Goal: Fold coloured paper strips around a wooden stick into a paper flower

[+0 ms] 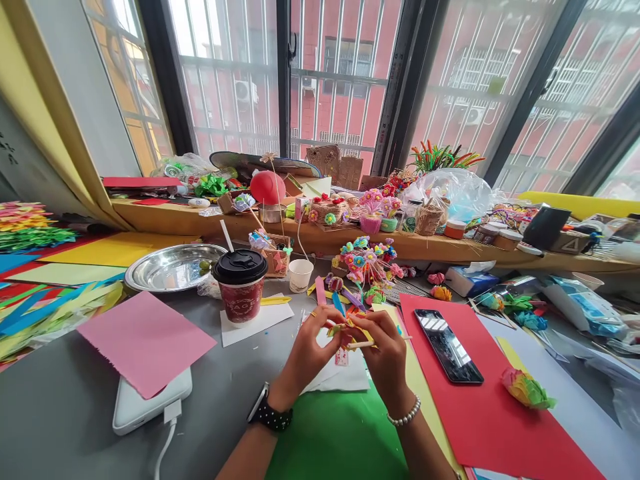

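From my remote seat, left of the phone, my left grip and right grip pinch a yellowish paper piece, the right also holding a pale stick; the paper's likely light, crushable, best taken by its edges

From far away, I am hunting for words. Pale letters are showing on the dark red paper cup with the black plastic lid; I am making out "AGE", but I am not getting the whole word. A pale triangle shape is showing on the small dark box. Black marks on the grey upright surface are looking too blurry to read.
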Action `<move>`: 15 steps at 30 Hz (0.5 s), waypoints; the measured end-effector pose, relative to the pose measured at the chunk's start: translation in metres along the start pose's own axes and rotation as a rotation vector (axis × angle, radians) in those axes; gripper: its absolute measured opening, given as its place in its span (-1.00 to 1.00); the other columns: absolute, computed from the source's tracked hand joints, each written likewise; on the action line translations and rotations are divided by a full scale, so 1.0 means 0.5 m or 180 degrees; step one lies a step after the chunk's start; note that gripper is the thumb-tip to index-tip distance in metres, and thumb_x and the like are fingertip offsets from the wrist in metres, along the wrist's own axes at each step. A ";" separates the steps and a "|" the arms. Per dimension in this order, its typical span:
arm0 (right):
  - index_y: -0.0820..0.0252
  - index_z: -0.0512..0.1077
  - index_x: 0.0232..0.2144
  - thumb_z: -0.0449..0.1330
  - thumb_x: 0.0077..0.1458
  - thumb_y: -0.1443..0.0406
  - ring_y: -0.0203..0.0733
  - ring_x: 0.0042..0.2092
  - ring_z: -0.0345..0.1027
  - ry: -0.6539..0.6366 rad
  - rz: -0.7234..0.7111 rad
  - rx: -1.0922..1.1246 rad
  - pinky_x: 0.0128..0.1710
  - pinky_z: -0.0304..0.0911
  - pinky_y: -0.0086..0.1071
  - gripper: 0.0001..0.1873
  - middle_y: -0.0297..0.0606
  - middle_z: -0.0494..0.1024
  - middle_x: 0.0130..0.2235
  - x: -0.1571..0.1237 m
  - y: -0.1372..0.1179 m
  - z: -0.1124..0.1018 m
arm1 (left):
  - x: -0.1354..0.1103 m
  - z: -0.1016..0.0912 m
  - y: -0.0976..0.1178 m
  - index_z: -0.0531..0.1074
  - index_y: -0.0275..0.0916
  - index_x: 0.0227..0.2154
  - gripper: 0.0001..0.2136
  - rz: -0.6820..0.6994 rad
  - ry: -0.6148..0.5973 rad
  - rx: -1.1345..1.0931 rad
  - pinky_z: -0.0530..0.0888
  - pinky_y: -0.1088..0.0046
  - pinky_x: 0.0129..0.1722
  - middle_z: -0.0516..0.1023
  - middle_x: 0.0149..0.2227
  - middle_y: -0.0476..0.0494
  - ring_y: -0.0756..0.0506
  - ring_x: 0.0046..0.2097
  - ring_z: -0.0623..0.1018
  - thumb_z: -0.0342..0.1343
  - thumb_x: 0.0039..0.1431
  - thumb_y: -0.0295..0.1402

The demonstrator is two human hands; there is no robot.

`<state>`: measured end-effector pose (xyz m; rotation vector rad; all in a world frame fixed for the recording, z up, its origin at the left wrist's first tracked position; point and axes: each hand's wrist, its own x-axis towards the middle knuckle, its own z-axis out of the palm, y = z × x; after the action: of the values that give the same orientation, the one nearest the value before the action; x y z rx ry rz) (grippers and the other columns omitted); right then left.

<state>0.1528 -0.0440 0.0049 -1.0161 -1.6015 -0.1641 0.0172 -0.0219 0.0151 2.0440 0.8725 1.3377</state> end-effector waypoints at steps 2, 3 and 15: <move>0.11 0.45 -0.34 0.12 -0.02 0.35 -0.27 -0.37 0.33 -0.0026 0.0004 -0.0034 -0.45 0.32 -0.43 -0.84 -0.26 0.38 -0.43 0.000 0.001 0.000 | 0.000 -0.001 -0.001 0.31 -0.24 -0.40 -0.93 0.0024 -0.0010 0.0031 0.40 0.43 -0.27 0.39 -0.31 -0.10 -0.04 -0.23 0.40 0.00 0.01 -0.44; 0.11 0.45 -0.34 0.12 -0.02 0.35 -0.27 -0.37 0.33 -0.0036 -0.0006 -0.0059 -0.45 0.31 -0.43 -0.84 -0.26 0.38 -0.43 0.000 0.001 0.000 | 0.000 -0.001 -0.002 0.31 -0.24 -0.39 -0.93 0.0035 -0.0028 0.0050 0.40 0.43 -0.27 0.38 -0.31 -0.10 -0.04 -0.23 0.40 0.00 0.01 -0.45; 0.15 0.47 -0.39 0.10 0.01 0.27 -0.30 -0.44 0.32 -0.0163 -0.0218 -0.0619 -0.53 0.23 -0.49 -0.84 -0.26 0.42 -0.47 0.000 0.007 -0.006 | -0.004 -0.011 -0.013 0.28 -0.21 -0.39 -0.94 0.0145 -0.0298 0.0488 0.37 0.40 -0.26 0.38 -0.35 -0.07 -0.03 -0.29 0.40 -0.04 0.04 -0.45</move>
<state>0.1575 -0.0438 0.0043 -1.1223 -1.6921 -0.3484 0.0100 -0.0188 0.0114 2.2369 0.9164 1.2208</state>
